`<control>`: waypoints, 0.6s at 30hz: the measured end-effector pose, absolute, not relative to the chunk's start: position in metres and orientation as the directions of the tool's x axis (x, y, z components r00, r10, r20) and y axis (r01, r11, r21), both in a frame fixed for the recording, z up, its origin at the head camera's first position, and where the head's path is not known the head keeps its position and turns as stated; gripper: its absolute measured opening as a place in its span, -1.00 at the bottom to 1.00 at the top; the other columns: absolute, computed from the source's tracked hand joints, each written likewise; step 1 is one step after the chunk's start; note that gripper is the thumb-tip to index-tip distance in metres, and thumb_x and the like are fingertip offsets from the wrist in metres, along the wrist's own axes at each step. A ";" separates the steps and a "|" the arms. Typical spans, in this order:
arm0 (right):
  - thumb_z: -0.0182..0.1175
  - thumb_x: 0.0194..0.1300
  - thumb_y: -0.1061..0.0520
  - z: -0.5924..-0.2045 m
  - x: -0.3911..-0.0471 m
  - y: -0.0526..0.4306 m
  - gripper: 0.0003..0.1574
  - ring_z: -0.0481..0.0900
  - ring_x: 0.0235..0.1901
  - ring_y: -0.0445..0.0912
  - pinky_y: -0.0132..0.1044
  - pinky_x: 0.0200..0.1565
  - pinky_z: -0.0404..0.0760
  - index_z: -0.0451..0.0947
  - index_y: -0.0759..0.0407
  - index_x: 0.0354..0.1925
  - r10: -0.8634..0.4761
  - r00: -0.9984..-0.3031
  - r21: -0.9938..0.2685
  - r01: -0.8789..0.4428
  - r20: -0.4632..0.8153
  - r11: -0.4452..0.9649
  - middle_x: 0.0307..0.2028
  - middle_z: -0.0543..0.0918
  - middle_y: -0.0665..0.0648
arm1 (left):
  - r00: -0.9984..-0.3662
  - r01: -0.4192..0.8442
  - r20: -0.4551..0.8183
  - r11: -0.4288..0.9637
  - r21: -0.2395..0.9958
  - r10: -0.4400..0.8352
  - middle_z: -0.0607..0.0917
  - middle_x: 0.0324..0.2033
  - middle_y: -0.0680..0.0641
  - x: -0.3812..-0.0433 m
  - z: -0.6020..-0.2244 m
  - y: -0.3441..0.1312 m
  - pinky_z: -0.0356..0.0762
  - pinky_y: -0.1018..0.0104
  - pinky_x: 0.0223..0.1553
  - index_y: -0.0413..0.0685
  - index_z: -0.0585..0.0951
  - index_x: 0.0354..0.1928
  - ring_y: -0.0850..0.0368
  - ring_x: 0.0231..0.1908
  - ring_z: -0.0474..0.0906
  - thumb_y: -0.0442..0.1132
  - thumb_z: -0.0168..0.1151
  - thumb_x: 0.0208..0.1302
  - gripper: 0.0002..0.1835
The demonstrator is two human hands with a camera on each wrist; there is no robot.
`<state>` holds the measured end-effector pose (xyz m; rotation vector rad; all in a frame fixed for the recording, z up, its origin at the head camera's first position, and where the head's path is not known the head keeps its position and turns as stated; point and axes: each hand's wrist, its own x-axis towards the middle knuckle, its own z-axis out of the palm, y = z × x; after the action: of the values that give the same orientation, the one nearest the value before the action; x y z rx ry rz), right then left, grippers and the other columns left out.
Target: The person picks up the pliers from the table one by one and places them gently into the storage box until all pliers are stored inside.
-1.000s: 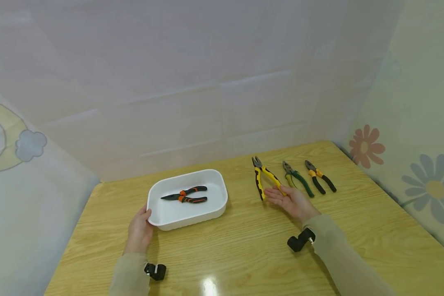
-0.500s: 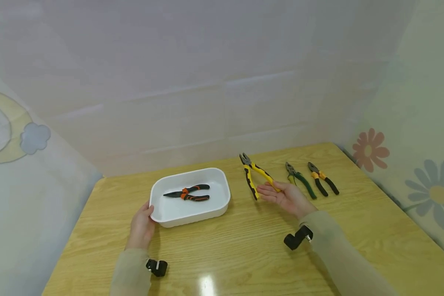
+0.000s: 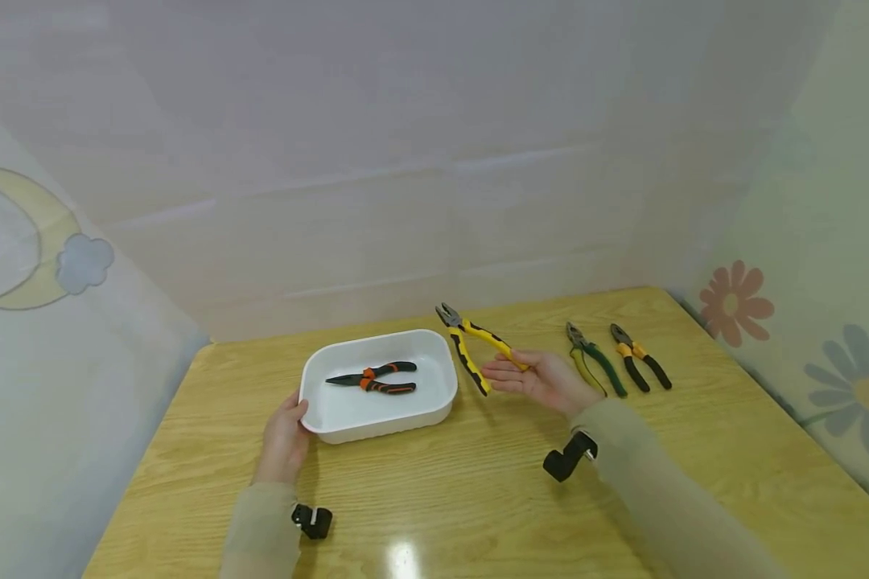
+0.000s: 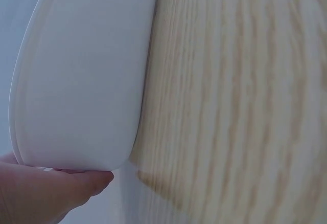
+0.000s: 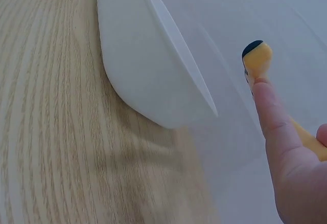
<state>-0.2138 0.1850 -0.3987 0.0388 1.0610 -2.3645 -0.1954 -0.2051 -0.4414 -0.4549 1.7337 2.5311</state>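
Note:
My left hand (image 3: 284, 438) grips the left end of a white plastic tray (image 3: 387, 426), thumb on the rim. In the left wrist view, the fingers (image 4: 76, 185) lie against its end wall. Inside the tray are long-nose pliers (image 3: 366, 380) with black and orange handles, jaws pointing left. My right hand (image 3: 543, 384) holds yellow-and-black combination pliers (image 3: 467, 359) by the handles, palm turned up, just right of the tray. Their handles are spread and their head points up and left. The right wrist view shows one handle's end (image 5: 258, 58) beyond a fingertip.
To the right on the wooden table (image 3: 434, 515) lie green-handled pliers (image 3: 604, 366) and pliers with orange-and-black handles (image 3: 626, 349). A pale wall covering (image 3: 434, 201) stands along the table's back edge, with patterned sheets at both sides.
My right hand has carried the yellow-and-black pliers leftward, away from the other two pliers, to beside the tray's right end. The left hand keeps its grip on the tray.

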 end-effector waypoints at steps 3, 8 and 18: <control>-0.36 0.59 0.24 -0.396 -0.217 0.178 -0.63 0.63 -0.08 0.10 -0.03 0.24 0.41 0.15 0.51 0.16 -0.480 -0.841 -0.705 0.496 -0.247 -0.506 -0.09 0.60 0.38 | -0.955 -0.194 -0.261 -0.371 0.908 -0.139 -0.15 0.48 -0.32 -0.194 -0.440 -0.205 -0.15 0.18 0.46 -0.45 -0.16 0.45 -0.08 0.45 -0.21 -0.41 -0.41 0.53 -0.46; -0.35 0.58 0.24 -0.393 -0.224 0.167 -0.53 0.63 -0.08 0.11 -0.03 0.28 0.35 0.07 0.58 0.26 -0.497 -0.820 -0.722 0.524 -0.284 -0.451 -0.08 0.58 0.40 | -0.960 -0.183 -0.248 -0.377 0.908 -0.130 -0.17 0.47 -0.33 -0.194 -0.441 -0.205 -0.16 0.18 0.46 -0.47 -0.18 0.44 -0.10 0.45 -0.23 -0.42 -0.42 0.53 -0.46; -0.40 0.59 0.23 -0.389 -0.237 0.145 -0.42 0.61 -0.06 0.07 0.02 0.34 0.20 -0.16 0.58 0.39 -0.550 -0.784 -0.784 0.523 -0.288 -0.335 0.11 0.44 0.49 | -0.963 -0.160 -0.228 -0.379 0.911 -0.142 -0.15 0.47 -0.33 -0.196 -0.441 -0.204 -0.15 0.16 0.46 -0.48 -0.15 0.44 -0.10 0.45 -0.21 -0.43 -0.41 0.53 -0.47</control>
<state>-0.2369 0.1448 -0.3893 -0.0371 1.2413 -2.1379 -0.1959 -0.2042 -0.4414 -0.4243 1.7438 2.5649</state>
